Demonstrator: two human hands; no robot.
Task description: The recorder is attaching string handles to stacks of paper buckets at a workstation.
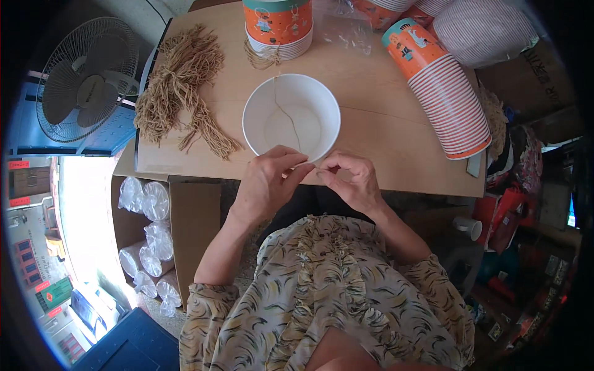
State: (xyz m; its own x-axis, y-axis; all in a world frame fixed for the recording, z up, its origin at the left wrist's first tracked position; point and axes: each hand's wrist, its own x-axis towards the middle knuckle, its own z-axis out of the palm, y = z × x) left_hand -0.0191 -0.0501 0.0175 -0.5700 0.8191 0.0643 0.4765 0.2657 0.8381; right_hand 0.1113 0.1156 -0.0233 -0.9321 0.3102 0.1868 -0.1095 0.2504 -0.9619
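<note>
A white paper bucket (pixel 291 117) stands upright at the near edge of the wooden table (pixel 371 117). A thin tan string (pixel 286 111) runs across its inside from the far rim to the near rim. My left hand (pixel 266 179) and my right hand (pixel 349 179) meet at the near rim, fingertips pinched on the string's end where it passes the rim. Both hands touch the bucket's edge.
A pile of tan string handles (pixel 179 86) lies on the table's left. Stacked orange-printed buckets stand at the back (pixel 278 28) and lie on the right (pixel 442 93). A carton of bagged lids (pixel 151 241) sits low on the left, beside a fan (pixel 83 77).
</note>
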